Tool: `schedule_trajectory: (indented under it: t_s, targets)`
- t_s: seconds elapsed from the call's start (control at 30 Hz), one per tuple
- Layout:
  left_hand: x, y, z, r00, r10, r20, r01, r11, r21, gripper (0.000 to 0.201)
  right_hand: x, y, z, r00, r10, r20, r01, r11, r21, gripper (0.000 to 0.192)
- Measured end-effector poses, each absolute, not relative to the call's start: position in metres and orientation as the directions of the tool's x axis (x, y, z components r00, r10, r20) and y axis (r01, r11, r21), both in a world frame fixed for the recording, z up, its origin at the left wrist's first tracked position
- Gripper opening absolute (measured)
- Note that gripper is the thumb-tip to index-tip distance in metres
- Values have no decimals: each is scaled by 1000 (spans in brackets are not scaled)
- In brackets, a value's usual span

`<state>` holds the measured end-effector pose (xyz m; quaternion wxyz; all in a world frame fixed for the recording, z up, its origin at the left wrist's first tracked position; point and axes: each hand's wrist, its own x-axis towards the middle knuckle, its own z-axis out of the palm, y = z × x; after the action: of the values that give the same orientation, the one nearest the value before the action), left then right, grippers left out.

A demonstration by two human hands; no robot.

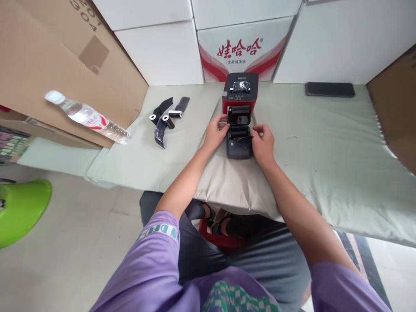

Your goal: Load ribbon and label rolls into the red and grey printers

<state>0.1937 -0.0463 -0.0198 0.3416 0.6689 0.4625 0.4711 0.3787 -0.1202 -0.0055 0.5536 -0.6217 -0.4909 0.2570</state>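
Note:
A small black portable printer (239,149) lies on the covered table with its lid (239,115) raised, and a dark roll sits inside it. My left hand (216,132) grips the left side of this printer near the hinge, fingers bent. On the opposite side, the bent fingers of my right hand (264,145) press against its edge beside the roll; the fingertips are partly hidden. Just behind stands a larger red and black printer (240,89) with dark film showing in its top slot.
Several small rolls of black film (165,118) with white cores lie to the left. A water bottle (97,121) is farther left, by a cardboard box (81,56). A phone (330,89) rests at the back right. White cartons (240,47) line the back; a green stool (26,208) stands on the floor.

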Motion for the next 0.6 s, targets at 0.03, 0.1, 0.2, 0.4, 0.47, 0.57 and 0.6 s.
schedule_trajectory:
  t_s: [0.03, 0.1, 0.2, 0.4, 0.47, 0.57, 0.6]
  targets:
    - [195, -47, -20, 139, 938, 318, 280, -345, 896, 30, 378, -122, -4, 387, 895, 220, 341, 83, -936, 11]
    - [198, -47, -21, 158, 932, 326, 250, -357, 900, 31, 378, -125, -3, 384, 898, 214, 364, 66, -929, 12]
    - [200, -46, -22, 151, 938, 311, 212, -338, 917, 27, 378, -125, -4, 388, 895, 220, 366, 70, -928, 14]
    - [201, -55, -12, 130, 972, 194, 64, -204, 977, 26, 380, -118, -12, 397, 892, 215, 232, 129, -964, 25]
    - [201, -59, -8, 147, 972, 183, 30, -189, 981, 29, 382, -116, -14, 384, 897, 218, 202, 149, -968, 31]
    - [201, -59, -8, 180, 962, 208, 41, -218, 975, 30, 388, -112, -18, 327, 910, 253, 232, 182, -956, 39]
    - [201, -58, -10, 193, 957, 219, 53, -233, 971, 27, 390, -111, -20, 287, 918, 274, 256, 202, -945, 41]
